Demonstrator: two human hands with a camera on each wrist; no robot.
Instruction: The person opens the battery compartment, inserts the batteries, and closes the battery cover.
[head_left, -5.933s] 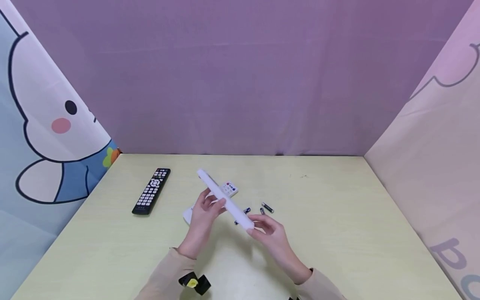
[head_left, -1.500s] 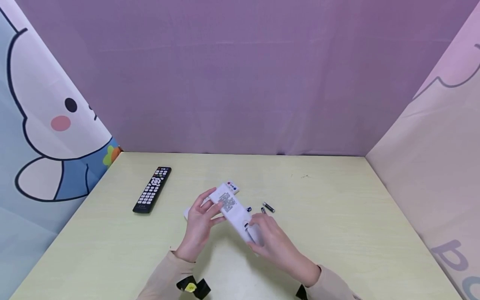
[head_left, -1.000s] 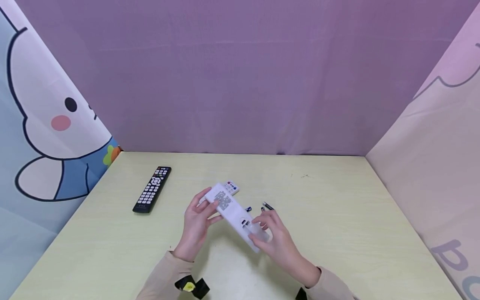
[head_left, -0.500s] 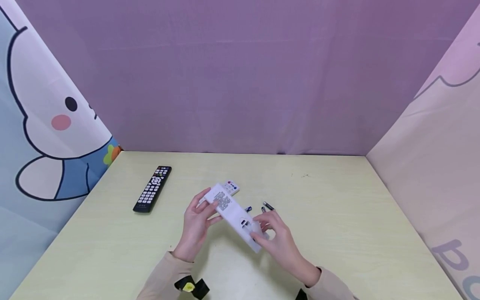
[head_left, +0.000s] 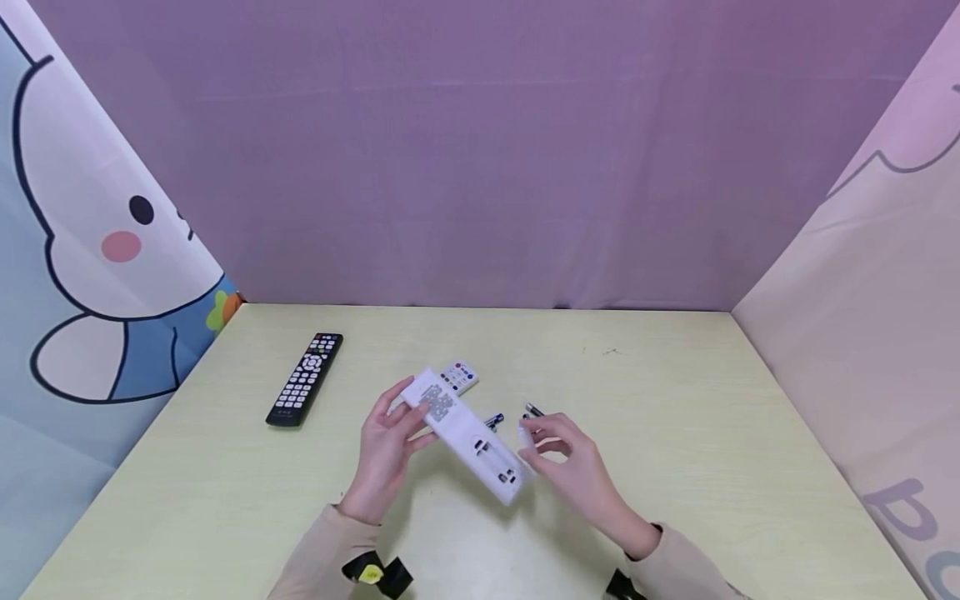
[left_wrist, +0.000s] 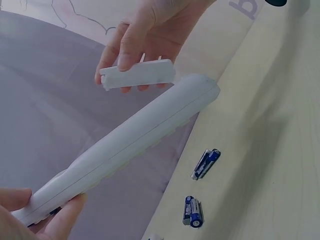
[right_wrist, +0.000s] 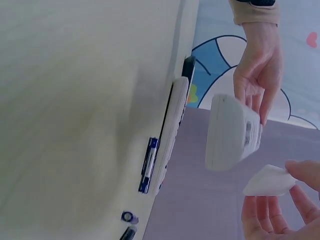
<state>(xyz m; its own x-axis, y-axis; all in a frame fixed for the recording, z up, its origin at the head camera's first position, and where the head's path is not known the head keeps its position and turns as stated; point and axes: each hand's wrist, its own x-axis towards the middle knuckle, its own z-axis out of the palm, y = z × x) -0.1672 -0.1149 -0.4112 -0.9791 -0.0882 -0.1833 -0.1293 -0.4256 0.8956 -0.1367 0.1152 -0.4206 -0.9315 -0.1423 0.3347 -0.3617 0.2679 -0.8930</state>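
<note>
Back side up, a white remote control [head_left: 461,429] is held above the table by my left hand [head_left: 384,454], thumb on its back and fingers beneath. Its battery compartment [head_left: 493,462] lies uncovered, with dark contacts showing at both ends. Just right of the remote, my right hand [head_left: 573,458] pinches a white battery cover [left_wrist: 137,75] between thumb and fingers, apart from the remote. In the left wrist view, two pairs of blue-and-silver batteries, a farther pair [left_wrist: 205,164] and a nearer pair [left_wrist: 192,212], lie on the table.
A second white remote [head_left: 459,377] lies face up behind the held one, partly hidden by it. Farther left is a black remote [head_left: 303,379] with white buttons. A purple cloth [head_left: 480,167] stands behind the table, with printed panels at the sides.
The battery cover, earlier on the remote, has come off in my right hand, which has moved right. The compartment now shows fully. My left hand and remote have shifted slightly left.
</note>
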